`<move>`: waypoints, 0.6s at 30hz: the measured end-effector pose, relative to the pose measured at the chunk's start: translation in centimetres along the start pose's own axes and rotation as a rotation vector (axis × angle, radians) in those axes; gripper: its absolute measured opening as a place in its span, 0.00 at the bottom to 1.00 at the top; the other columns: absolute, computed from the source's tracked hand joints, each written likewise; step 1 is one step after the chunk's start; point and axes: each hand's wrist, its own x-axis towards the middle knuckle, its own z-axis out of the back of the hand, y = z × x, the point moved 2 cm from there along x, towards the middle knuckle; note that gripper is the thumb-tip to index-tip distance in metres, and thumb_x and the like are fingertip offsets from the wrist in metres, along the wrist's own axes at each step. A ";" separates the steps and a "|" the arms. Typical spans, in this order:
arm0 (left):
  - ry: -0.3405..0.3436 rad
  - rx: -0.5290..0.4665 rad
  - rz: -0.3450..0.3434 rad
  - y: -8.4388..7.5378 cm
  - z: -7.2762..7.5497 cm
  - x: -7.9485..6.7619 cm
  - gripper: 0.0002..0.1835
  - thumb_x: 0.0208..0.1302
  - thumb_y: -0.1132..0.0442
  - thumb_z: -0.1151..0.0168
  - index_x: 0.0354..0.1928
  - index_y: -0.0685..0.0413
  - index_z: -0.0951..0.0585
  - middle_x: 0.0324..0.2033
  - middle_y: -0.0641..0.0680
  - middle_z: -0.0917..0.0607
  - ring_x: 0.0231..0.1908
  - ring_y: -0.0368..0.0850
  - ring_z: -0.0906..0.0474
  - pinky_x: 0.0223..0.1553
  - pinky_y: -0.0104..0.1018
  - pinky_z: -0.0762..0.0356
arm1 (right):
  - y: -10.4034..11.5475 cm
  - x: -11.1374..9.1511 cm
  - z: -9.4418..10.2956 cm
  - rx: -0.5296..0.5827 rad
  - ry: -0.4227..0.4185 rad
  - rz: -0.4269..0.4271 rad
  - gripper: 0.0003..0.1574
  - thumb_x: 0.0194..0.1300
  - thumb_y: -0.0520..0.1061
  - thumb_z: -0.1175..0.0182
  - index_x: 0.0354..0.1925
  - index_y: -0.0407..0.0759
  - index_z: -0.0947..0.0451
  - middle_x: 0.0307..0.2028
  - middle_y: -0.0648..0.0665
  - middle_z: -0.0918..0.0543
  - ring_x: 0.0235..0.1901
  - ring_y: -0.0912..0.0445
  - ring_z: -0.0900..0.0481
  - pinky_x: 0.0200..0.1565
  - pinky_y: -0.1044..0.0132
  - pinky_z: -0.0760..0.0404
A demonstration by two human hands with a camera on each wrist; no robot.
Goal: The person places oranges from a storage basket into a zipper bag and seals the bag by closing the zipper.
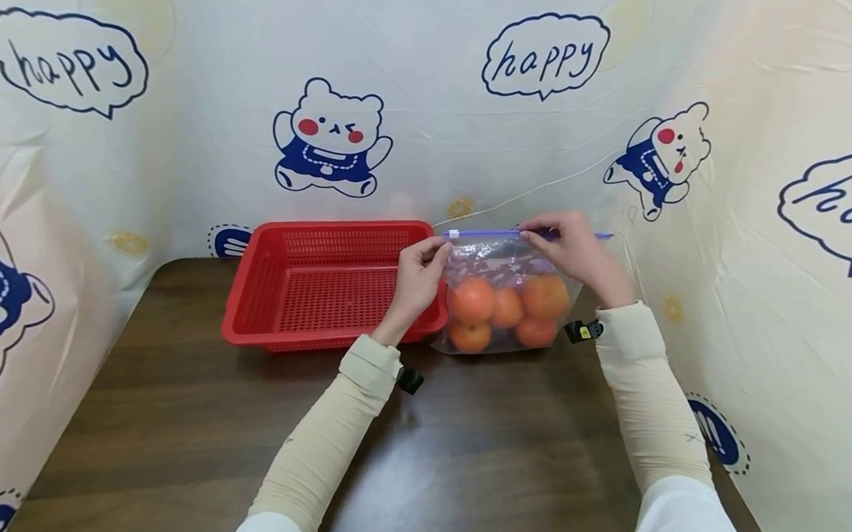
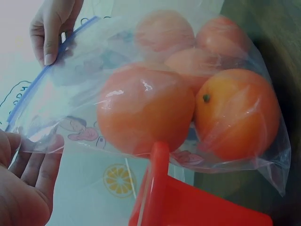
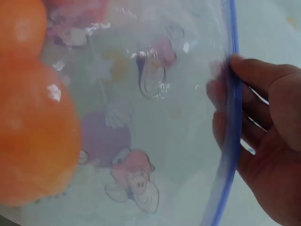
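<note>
A clear zip bag (image 1: 501, 261) with a purple zip strip along its top holds several orange fruits (image 1: 472, 300), which look like tangerines or oranges. My left hand (image 1: 420, 278) pinches the bag's upper left corner, close to the white slider (image 1: 453, 235). Further right along the strip, my right hand (image 1: 570, 244) pinches the zip between thumb and fingers. In the right wrist view the right hand's fingers (image 3: 218, 127) show through the plastic behind the strip. The bag hangs upright, its bottom at or just above the table; contact cannot be told.
A red plastic basket (image 1: 253, 290) with a perforated floor stands on the brown wooden table (image 1: 197, 431), left of the bag and close against it. Behind rises a white printed cloth (image 1: 434, 76). A thin pale cord (image 1: 529, 195) runs across the cloth behind the bag.
</note>
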 end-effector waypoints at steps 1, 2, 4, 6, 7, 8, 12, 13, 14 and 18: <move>-0.002 -0.003 -0.001 0.0 0.0 0.0 0.13 0.74 0.72 0.45 0.53 0.76 0.18 0.41 0.75 0.16 0.39 0.72 0.20 0.36 0.40 0.16 | 0.3 0.0 -0.3 -0.018 -0.009 0.027 0.11 0.65 0.34 0.32 0.46 0.34 0.13 0.43 0.37 0.11 0.40 0.48 0.14 0.45 0.63 0.15; -0.003 -0.003 -0.004 0.0 0.0 0.0 0.13 0.74 0.72 0.45 0.52 0.76 0.18 0.40 0.75 0.16 0.38 0.72 0.20 0.36 0.39 0.16 | 0.6 0.0 -0.7 -0.037 -0.017 0.054 0.12 0.65 0.34 0.32 0.47 0.34 0.13 0.44 0.37 0.11 0.43 0.47 0.14 0.49 0.59 0.15; -0.003 -0.005 -0.010 0.1 0.0 -0.1 0.14 0.75 0.72 0.45 0.53 0.77 0.19 0.41 0.76 0.17 0.38 0.72 0.21 0.36 0.38 0.18 | 1.3 -0.1 -1.4 -0.075 -0.038 0.114 0.14 0.64 0.33 0.32 0.49 0.33 0.14 0.46 0.37 0.12 0.47 0.44 0.14 0.54 0.51 0.17; -0.004 -0.012 -0.013 0.2 0.0 -0.1 0.13 0.75 0.72 0.46 0.52 0.76 0.18 0.41 0.75 0.16 0.38 0.72 0.21 0.36 0.38 0.17 | 1.9 -0.1 -2.2 -0.114 -0.060 0.165 0.16 0.64 0.33 0.32 0.51 0.34 0.15 0.46 0.37 0.12 0.48 0.44 0.15 0.54 0.47 0.18; -0.004 -0.017 -0.012 0.3 0.0 -0.1 0.13 0.75 0.72 0.46 0.52 0.76 0.18 0.41 0.75 0.16 0.38 0.72 0.20 0.36 0.37 0.17 | 2.1 -0.1 -2.5 -0.138 -0.075 0.187 0.17 0.63 0.33 0.31 0.51 0.35 0.15 0.46 0.38 0.12 0.48 0.44 0.15 0.53 0.47 0.17; -0.003 -0.023 -0.013 0.3 0.0 -0.1 0.13 0.75 0.72 0.46 0.52 0.76 0.18 0.41 0.76 0.16 0.39 0.73 0.20 0.36 0.38 0.16 | 2.4 -0.1 -2.8 -0.164 -0.095 0.213 0.16 0.64 0.34 0.31 0.51 0.35 0.15 0.46 0.38 0.12 0.47 0.44 0.15 0.53 0.47 0.17; -0.013 -0.015 -0.026 0.4 -0.1 -0.2 0.13 0.75 0.72 0.46 0.51 0.76 0.17 0.38 0.76 0.16 0.36 0.73 0.20 0.32 0.34 0.18 | 3.0 -0.2 -4.0 -0.251 -0.179 0.297 0.15 0.63 0.33 0.31 0.49 0.37 0.14 0.42 0.41 0.12 0.43 0.47 0.15 0.48 0.51 0.15; -0.017 -0.012 -0.032 0.4 -0.1 -0.2 0.13 0.75 0.72 0.46 0.51 0.76 0.18 0.37 0.76 0.16 0.36 0.73 0.20 0.31 0.32 0.19 | 3.1 -0.2 -4.2 -0.261 -0.196 0.307 0.14 0.63 0.32 0.31 0.48 0.37 0.14 0.42 0.41 0.12 0.43 0.47 0.15 0.48 0.51 0.15; -0.021 -0.009 -0.038 0.3 0.0 -0.3 0.12 0.74 0.73 0.46 0.50 0.76 0.18 0.37 0.76 0.16 0.35 0.73 0.20 0.31 0.31 0.21 | 3.3 -0.1 -4.4 -0.267 -0.209 0.315 0.13 0.63 0.32 0.31 0.47 0.37 0.13 0.41 0.41 0.12 0.42 0.47 0.15 0.47 0.51 0.15; -0.028 -0.003 -0.062 0.1 0.0 -0.4 0.12 0.74 0.73 0.46 0.50 0.77 0.17 0.37 0.75 0.15 0.35 0.72 0.20 0.32 0.36 0.18 | 4.3 0.1 -5.3 -0.269 -0.233 0.334 0.12 0.62 0.33 0.31 0.46 0.36 0.13 0.40 0.41 0.11 0.42 0.47 0.15 0.48 0.51 0.14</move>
